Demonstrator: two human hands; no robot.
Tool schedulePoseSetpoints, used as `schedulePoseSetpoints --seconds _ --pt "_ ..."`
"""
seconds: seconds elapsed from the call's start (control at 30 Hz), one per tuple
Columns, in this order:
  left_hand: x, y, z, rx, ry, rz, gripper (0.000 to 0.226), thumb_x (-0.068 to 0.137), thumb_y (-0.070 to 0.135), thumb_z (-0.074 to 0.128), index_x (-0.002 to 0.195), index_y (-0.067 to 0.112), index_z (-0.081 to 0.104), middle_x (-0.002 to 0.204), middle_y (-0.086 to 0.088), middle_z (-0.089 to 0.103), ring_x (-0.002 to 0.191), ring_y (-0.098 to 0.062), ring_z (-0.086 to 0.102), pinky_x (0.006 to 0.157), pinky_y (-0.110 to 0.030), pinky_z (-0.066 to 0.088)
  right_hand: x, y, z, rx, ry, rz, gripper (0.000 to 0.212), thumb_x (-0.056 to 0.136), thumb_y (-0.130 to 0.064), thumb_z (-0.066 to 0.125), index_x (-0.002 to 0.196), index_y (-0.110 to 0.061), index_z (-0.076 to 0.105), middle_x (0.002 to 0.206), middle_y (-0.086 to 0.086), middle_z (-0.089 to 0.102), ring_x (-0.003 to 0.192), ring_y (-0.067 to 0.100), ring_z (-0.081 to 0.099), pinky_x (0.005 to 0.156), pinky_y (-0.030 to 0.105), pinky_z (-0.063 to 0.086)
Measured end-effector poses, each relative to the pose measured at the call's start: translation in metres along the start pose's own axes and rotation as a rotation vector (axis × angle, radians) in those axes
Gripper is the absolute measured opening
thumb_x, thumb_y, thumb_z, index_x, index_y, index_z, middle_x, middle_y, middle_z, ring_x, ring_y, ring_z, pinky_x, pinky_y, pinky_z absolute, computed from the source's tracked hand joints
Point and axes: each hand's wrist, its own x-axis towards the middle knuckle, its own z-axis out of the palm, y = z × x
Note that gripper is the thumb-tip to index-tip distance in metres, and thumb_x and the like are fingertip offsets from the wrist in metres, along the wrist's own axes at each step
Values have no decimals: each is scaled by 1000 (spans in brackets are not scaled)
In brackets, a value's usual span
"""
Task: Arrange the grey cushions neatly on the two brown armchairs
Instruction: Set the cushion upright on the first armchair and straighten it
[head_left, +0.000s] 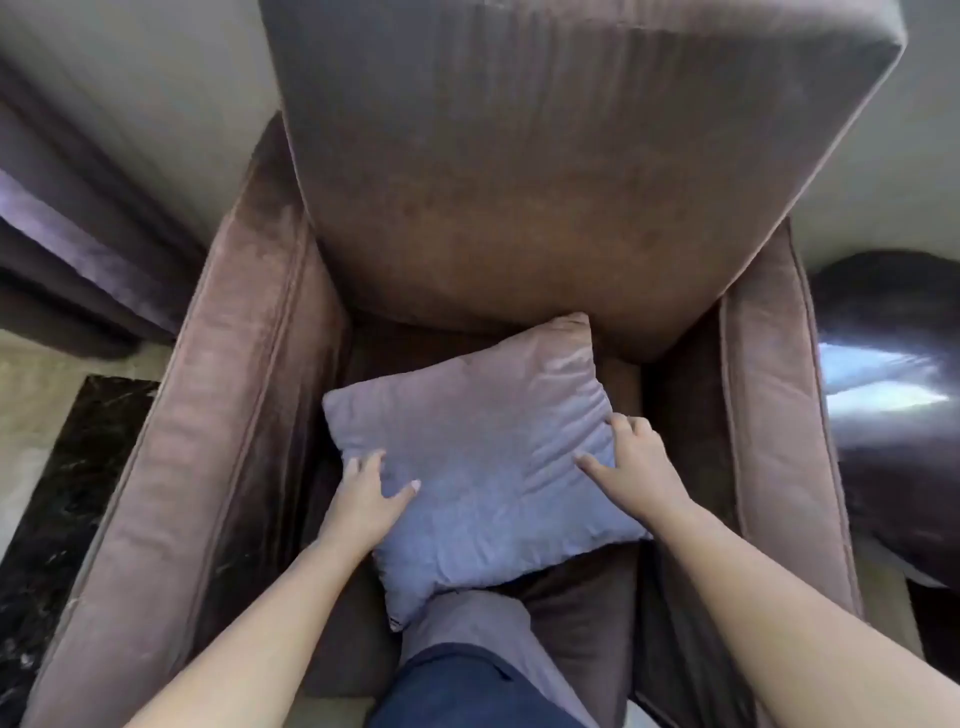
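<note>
Hands met the grey cushion (483, 467) from both sides, and we saw it lying on the seat of the brown armchair (249, 426), turned at an angle so that one corner pointed far toward the backrest cushion (519, 208) and touched its lower edge. The left hand (371, 499) lay on the near left part of the cushion, its fingers (358, 465) curled over the left edge and the thumb spread out flat across the top, so the hand clasped that edge loosely rather than in a tight fist. The right hand (636, 462) rested on the right edge, fingers bent over the side and the thumb stretched inward on the fabric, likewise wrapped around the cushion's border. Both forearms reached in from the near side. We could not tell whether the cushion was pressed down or slightly lifted. Its near corner overlapped a grey-clad knee (467, 623) with dark blue cloth (467, 691) nearer still. The armrests stood on either side of the seat. Left of the armchair hung a dark curtain (78, 249), and a black marble floor strip (67, 493) lay below it. Right of the chair we made out a dark rounded shape (893, 374) with a bright reflection, too blurred to identify.
</note>
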Motion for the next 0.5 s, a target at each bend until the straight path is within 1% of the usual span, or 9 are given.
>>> schedulePoseSetpoints --seconds 0.07,0.1,0.17,0.23,0.3,0.33,0.4,0.43,0.5 --pt "15 -17 6 -140 44 -93 70 83 45 74 139 13 48 138 -14 51 125 -31 56 105 -41 46 22 7 9 87 -36 78 78 86 -55 63 144 -10 36 144 15 39 132 32 41 104 42 41" --pt "18 -28 8 -195 37 -139 70 80 48 75 135 12 52 135 -13 55 122 -30 57 104 -41 47 31 12 14 118 -68 94 81 86 -55 64 146 -10 34 145 16 38 132 32 41 105 41 40" --pt "23 -47 14 -342 -65 -215 77 72 58 76 131 13 57 131 -7 62 120 -25 60 104 -43 48 49 21 20 168 -131 155 85 84 -55 67 148 -11 31 145 15 37 133 32 42 105 41 40" --pt "28 -57 21 -507 -112 -279 77 72 59 78 132 14 57 126 -1 66 116 -20 63 103 -45 51 69 30 26 220 -136 202 86 81 -53 71 145 -10 34 143 15 41 131 31 45 106 43 42" --pt "32 -61 25 -619 -88 -334 68 79 51 78 133 18 54 120 6 67 108 -11 65 96 -38 54 88 37 28 295 -119 243 88 78 -52 75 144 -10 36 141 14 45 129 31 48 104 46 45" --pt "35 -61 27 -650 -79 -332 60 80 48 77 130 20 57 116 7 70 104 -9 68 92 -36 56 96 40 29 323 -118 269 89 77 -53 75 144 -11 35 142 13 45 128 30 49 101 44 46" --pt "39 -59 30 -689 -95 -302 47 81 42 76 122 23 65 114 5 75 103 -9 71 91 -35 58 107 45 33 358 -119 308 91 75 -54 76 144 -12 34 142 9 46 128 29 50 91 36 44" --pt "43 -60 33 -718 -95 -296 39 83 37 76 119 25 68 113 6 75 104 -9 71 88 -32 59 112 48 35 374 -123 309 91 74 -54 77 143 -12 35 141 8 48 126 28 51 88 34 42" --pt "50 -58 36 -753 -81 -286 24 85 27 76 109 29 72 109 7 77 103 -10 72 80 -23 59 118 53 42 393 -130 307 88 73 -53 79 140 -13 38 137 6 52 121 26 55 86 33 43"
